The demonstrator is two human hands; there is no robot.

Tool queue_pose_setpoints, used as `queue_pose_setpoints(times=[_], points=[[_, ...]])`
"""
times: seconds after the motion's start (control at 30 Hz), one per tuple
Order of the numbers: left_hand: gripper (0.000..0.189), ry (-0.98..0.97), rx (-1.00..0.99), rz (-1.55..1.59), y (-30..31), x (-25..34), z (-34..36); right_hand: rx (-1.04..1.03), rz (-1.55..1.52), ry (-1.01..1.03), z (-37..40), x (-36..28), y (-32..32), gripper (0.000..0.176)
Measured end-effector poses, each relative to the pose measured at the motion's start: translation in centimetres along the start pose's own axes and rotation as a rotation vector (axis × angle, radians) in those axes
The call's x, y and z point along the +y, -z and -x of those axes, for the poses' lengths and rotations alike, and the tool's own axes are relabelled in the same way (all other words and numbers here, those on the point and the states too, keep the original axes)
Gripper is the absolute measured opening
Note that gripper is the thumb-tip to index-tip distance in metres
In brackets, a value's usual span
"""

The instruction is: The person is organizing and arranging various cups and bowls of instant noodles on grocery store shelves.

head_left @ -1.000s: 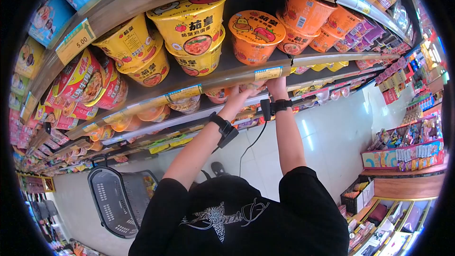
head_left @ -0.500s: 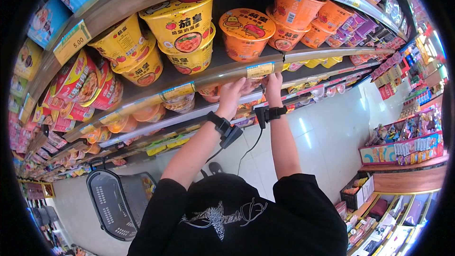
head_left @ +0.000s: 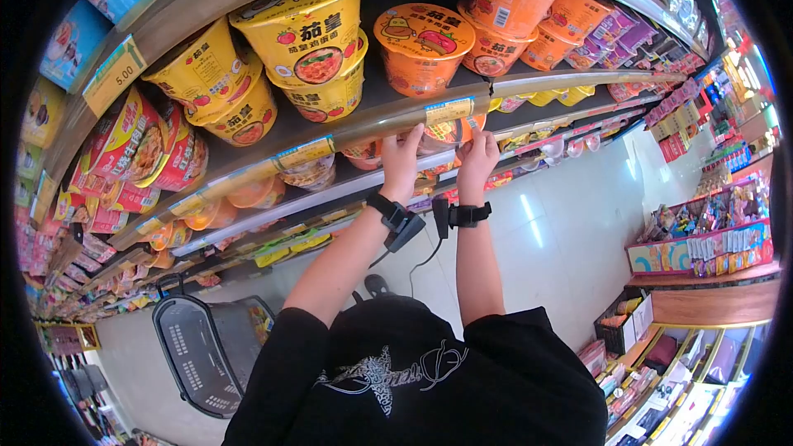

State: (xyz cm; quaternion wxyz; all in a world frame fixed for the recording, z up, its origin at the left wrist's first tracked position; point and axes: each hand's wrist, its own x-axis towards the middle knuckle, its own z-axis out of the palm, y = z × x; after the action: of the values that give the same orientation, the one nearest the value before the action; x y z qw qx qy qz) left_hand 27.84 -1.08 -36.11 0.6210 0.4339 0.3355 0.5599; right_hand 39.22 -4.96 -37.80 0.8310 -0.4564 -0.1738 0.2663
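Note:
My left hand [head_left: 400, 167] is below the front edge of the shelf, its thumb stretched up and apart from the fingers, which are partly hidden. My right hand [head_left: 477, 161] is at the same edge, its fingertips pressed together; whatever they hold is too small to make out. Between and above the hands, a yellow and blue price label [head_left: 450, 110] sits in the shelf's edge strip [head_left: 372, 130]. Behind my hands, an orange noodle bowl [head_left: 446, 134] shows on the lower shelf. Straps with black devices are on both wrists.
Above stand yellow noodle tubs [head_left: 318, 41] and orange noodle tubs [head_left: 424, 49], some stacked. Red noodle bowls [head_left: 132, 136] are at the left. A grey shopping basket [head_left: 194, 355] is on the floor at lower left. Display racks [head_left: 702, 244] line the right side.
My hands have moved slightly apart from the shelf strip, the left thumb now pointing up. More of the orange bowl shows between them. The price label stays in the strip.

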Motion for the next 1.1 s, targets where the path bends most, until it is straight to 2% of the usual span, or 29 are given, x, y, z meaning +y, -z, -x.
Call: queue_pose_setpoints(times=[0.1,0.2,0.3,0.33,0.47,0.57,0.6,0.7,0.73,0.77,0.8,0.83,0.87,0.97,1.0,1.1], points=[[0.026,-0.006,-0.009,-0.024,0.3,-0.1,-0.2,0.086,0.043,0.028,2.3,-0.8,0.6,0.026],[0.031,0.211,-0.149,-0.007,0.9,1.1,-0.2,0.077,-0.035,0.0,4.2,-1.1,0.9,0.027],[0.039,0.088,-0.309,-0.062,1.4,0.7,0.1,0.144,0.022,0.026,6.2,-1.4,1.7,0.028],[0.048,0.211,-0.419,-0.088,1.9,-0.2,-0.2,0.176,0.061,0.04,6.9,-1.6,2.1,0.028],[0.06,0.407,-0.528,-0.101,1.4,1.5,1.8,0.169,0.067,0.0,9.8,-3.1,4.0,0.029],[0.06,0.899,-0.512,0.173,3.0,0.9,3.2,0.072,0.117,-0.034,11.6,-3.9,6.5,0.028],[0.058,0.991,-0.594,0.375,4.2,-2.4,2.8,0.022,0.138,-0.033,12.1,-3.8,7.4,0.028],[0.057,0.798,-0.575,0.235,3.6,-0.9,4.8,-0.1,0.244,-0.037,12.4,-4.1,9.8,0.026],[0.072,0.696,-0.55,0.179,3.6,-0.4,5.5,-0.109,0.311,-0.034,12.1,-4.0,10.5,0.024],[0.079,0.423,-0.554,-0.054,3.4,0.2,6.2,-0.116,0.376,-0.031,11.8,-3.9,11.1,0.024],[0.086,0.145,-0.547,-0.28,3.2,0.9,6.9,-0.138,0.282,-0.098,11.5,-3.9,11.6,0.023],[0.092,-0.142,-0.527,-0.498,3.0,1.9,7.6,-0.164,0.184,-0.161,11.0,-3.7,11.9,0.029],[0.105,-0.312,-0.526,-0.634,2.9,3.5,8.1,-0.19,0.085,-0.225,10.7,-4.0,11.5,0.039],[0.08,-0.786,-0.618,-0.736,2.8,5.5,9.6,-0.078,-0.373,-0.416,11.7,-6.5,8.5,0.069],[0.072,-0.849,-0.661,-0.773,3.4,4.9,9.8,-0.163,-0.292,-0.387,11.5,-6.1,9.4,0.079],[0.065,-1.087,-0.592,-0.795,3.6,5.6,10.2,-0.312,-0.293,-0.289,11.0,-6.6,9.3,0.082]])
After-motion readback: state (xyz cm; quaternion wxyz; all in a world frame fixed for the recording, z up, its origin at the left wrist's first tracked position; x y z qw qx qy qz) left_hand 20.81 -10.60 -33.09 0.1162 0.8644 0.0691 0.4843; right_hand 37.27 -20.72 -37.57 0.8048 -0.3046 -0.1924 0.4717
